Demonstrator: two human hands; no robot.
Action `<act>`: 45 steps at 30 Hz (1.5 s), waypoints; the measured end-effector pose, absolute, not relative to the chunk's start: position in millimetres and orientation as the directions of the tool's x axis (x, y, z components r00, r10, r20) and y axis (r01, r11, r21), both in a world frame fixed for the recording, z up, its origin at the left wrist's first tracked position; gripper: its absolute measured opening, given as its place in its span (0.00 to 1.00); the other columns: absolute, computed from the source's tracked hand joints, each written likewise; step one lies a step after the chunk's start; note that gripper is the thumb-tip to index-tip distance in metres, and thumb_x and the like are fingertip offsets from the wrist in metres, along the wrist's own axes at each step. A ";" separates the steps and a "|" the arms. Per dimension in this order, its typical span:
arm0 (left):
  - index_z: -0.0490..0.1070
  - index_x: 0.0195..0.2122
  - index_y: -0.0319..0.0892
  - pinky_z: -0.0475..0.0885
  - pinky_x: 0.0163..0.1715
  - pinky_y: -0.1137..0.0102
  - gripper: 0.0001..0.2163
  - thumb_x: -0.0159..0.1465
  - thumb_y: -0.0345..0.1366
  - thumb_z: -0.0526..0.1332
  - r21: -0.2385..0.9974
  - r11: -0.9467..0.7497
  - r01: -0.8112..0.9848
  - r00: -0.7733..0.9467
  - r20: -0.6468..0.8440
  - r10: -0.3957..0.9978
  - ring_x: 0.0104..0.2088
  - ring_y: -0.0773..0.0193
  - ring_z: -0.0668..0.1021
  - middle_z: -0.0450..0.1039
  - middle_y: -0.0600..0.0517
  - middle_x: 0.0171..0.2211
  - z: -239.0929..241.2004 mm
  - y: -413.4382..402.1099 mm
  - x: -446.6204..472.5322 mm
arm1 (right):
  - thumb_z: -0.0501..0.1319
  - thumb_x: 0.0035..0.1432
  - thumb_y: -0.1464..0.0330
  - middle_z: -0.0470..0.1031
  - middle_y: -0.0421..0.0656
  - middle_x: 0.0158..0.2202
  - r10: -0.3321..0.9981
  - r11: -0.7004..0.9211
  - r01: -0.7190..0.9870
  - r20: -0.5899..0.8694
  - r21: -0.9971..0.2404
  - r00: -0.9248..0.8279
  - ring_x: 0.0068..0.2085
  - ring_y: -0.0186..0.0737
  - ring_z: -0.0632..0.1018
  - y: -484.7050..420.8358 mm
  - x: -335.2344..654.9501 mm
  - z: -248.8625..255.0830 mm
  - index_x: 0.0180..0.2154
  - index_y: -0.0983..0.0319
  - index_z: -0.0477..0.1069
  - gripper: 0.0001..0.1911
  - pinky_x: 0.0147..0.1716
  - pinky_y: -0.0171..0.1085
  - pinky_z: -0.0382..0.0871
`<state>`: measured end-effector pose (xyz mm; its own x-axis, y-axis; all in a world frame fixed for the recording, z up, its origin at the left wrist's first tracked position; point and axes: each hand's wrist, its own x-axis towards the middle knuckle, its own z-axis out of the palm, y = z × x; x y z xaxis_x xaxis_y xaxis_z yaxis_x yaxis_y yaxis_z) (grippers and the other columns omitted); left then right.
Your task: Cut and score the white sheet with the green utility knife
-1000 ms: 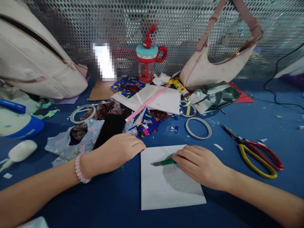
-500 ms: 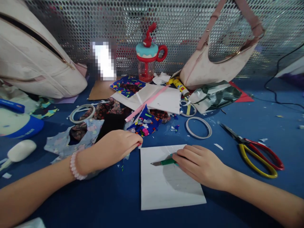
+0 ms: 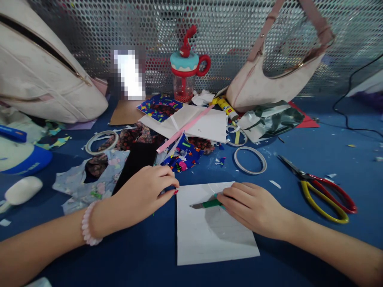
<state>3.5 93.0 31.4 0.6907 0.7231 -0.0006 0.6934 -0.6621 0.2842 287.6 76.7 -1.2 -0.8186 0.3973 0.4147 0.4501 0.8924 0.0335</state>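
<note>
A white paper sheet [image 3: 209, 235] lies on the blue table in front of me. My right hand [image 3: 253, 207] rests on its upper part, closed round a green-handled craft knife [image 3: 206, 205] whose blade points left. My left hand [image 3: 146, 191] sits just off the sheet's left edge, fingers curled and pinched together near the sheet's top left corner. Whether it holds anything I cannot make out. A pink bead bracelet [image 3: 86, 223] is on my left wrist.
Red and yellow scissors [image 3: 324, 191] lie to the right. Tape rings [image 3: 249, 160] [image 3: 100, 142], fabric scraps [image 3: 89, 179], patterned paper [image 3: 182, 153], white sheets [image 3: 197, 125], a glue stick [image 3: 227, 108], a red-lidded cup [image 3: 185, 71] and two pale bags [image 3: 44, 75] [image 3: 269, 79] crowd the back before a perforated metal screen.
My left hand has drawn back a little toward me and its fingers have curled into a tighter pinch by the sheet's corner. The right hand and knife have not moved.
</note>
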 end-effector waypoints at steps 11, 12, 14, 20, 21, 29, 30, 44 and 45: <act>0.68 0.49 0.41 0.64 0.50 0.59 0.20 0.60 0.45 0.66 0.269 -0.649 0.711 0.686 -0.065 0.724 0.51 0.53 0.71 0.70 0.46 0.48 18.3 80.9 7.8 | 0.48 0.66 0.74 0.75 0.44 0.27 0.459 0.868 0.496 0.438 -0.034 -0.773 0.28 0.34 0.75 82.4 293.7 3.8 0.40 0.67 0.70 0.12 0.26 0.34 0.69; 0.68 0.51 0.41 0.63 0.50 0.59 0.20 0.61 0.44 0.65 0.299 -0.655 0.694 0.694 -0.037 0.719 0.51 0.53 0.70 0.70 0.46 0.48 16.6 81.7 7.7 | 0.48 0.67 0.74 0.76 0.44 0.28 0.475 0.861 0.506 0.446 -0.056 -0.758 0.28 0.34 0.75 82.9 293.1 5.7 0.40 0.67 0.70 0.13 0.26 0.33 0.69; 0.66 0.54 0.41 0.62 0.52 0.58 0.21 0.62 0.42 0.64 0.343 -0.681 0.647 0.713 0.044 0.700 0.52 0.53 0.69 0.68 0.45 0.49 14.5 82.4 7.9 | 0.48 0.67 0.74 0.76 0.44 0.29 0.476 0.857 0.512 0.456 -0.052 -0.751 0.28 0.33 0.75 83.5 291.8 9.0 0.39 0.66 0.71 0.13 0.27 0.33 0.68; 0.67 0.53 0.43 0.52 0.59 0.52 0.16 0.65 0.40 0.61 0.390 -0.785 0.481 0.792 0.192 0.580 0.53 0.53 0.69 0.68 0.44 0.52 16.7 75.9 15.3 | 0.52 0.64 0.77 0.76 0.45 0.31 0.376 0.886 0.458 0.462 0.075 -0.803 0.30 0.36 0.74 79.1 287.9 14.4 0.39 0.66 0.72 0.10 0.29 0.37 0.64; 0.69 0.51 0.42 0.52 0.59 0.52 0.14 0.66 0.39 0.60 0.402 -0.782 0.476 0.791 0.193 0.581 0.53 0.54 0.70 0.69 0.44 0.51 17.4 74.7 16.6 | 0.52 0.63 0.77 0.76 0.45 0.31 0.360 0.889 0.448 0.462 0.092 -0.810 0.31 0.37 0.73 77.4 286.8 15.7 0.39 0.67 0.72 0.10 0.29 0.38 0.64; 0.73 0.37 0.44 0.55 0.58 0.59 0.03 0.65 0.33 0.60 0.636 -0.594 0.493 0.710 0.101 0.697 0.50 0.61 0.72 0.71 0.51 0.47 18.4 72.8 20.7 | 0.54 0.62 0.78 0.76 0.43 0.33 0.304 0.871 0.446 0.485 0.207 -0.820 0.34 0.36 0.73 65.2 281.0 25.0 0.38 0.64 0.73 0.10 0.33 0.39 0.63; 0.73 0.35 0.44 0.57 0.56 0.60 0.03 0.65 0.32 0.60 0.648 -0.578 0.496 0.699 0.097 0.708 0.50 0.61 0.71 0.71 0.51 0.46 18.4 72.7 20.9 | 0.55 0.61 0.77 0.76 0.43 0.33 0.298 0.869 0.444 0.488 0.217 -0.821 0.35 0.36 0.73 64.4 280.9 25.2 0.38 0.63 0.73 0.10 0.33 0.39 0.63; 0.71 0.33 0.41 0.64 0.48 0.65 0.07 0.66 0.28 0.55 0.587 -0.619 0.522 0.699 0.123 0.705 0.45 0.63 0.74 0.72 0.51 0.43 20.9 76.8 15.4 | 0.58 0.59 0.78 0.77 0.43 0.33 0.282 0.859 0.439 0.475 0.262 -0.834 0.34 0.36 0.75 69.1 287.7 20.9 0.38 0.63 0.73 0.08 0.33 0.39 0.65; 0.71 0.33 0.41 0.64 0.48 0.66 0.08 0.67 0.29 0.54 0.579 -0.627 0.521 0.699 0.132 0.703 0.44 0.63 0.74 0.72 0.51 0.42 20.7 77.7 14.6 | 0.57 0.59 0.78 0.77 0.43 0.33 0.282 0.859 0.439 0.473 0.263 -0.835 0.34 0.36 0.75 70.3 288.8 20.3 0.39 0.64 0.72 0.08 0.33 0.39 0.65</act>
<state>14.6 77.7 20.7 0.6987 0.7032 0.1319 0.5212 -0.6266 0.5795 288.8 70.3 20.3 -0.8349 0.2822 0.4726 0.4390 0.8592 0.2626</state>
